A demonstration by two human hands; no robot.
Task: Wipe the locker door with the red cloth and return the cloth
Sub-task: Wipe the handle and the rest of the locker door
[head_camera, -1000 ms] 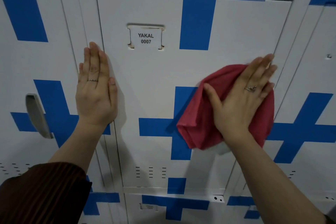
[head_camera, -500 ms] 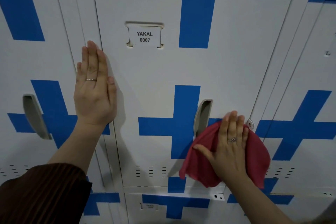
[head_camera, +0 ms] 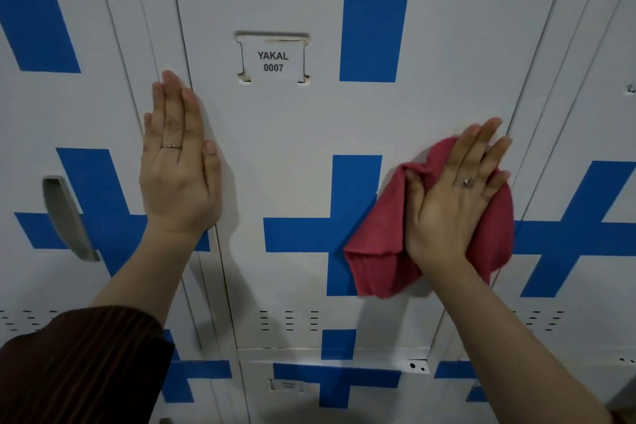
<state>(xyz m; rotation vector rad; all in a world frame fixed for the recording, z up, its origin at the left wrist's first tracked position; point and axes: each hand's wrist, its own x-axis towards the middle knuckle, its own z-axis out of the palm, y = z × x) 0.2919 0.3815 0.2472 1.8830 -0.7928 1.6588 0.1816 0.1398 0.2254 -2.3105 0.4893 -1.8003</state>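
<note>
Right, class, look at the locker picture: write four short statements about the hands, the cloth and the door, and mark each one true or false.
1. The right hand presses the red cloth against the locker door with straight fingers. True.
2. The left hand holds a second cloth. False: it lies flat and bare at the door's left edge.
3. The label on the door reads YAKAL 0007. True.
4. The red cloth covers the label. False: the cloth is lower and further right, well apart from it.
</note>
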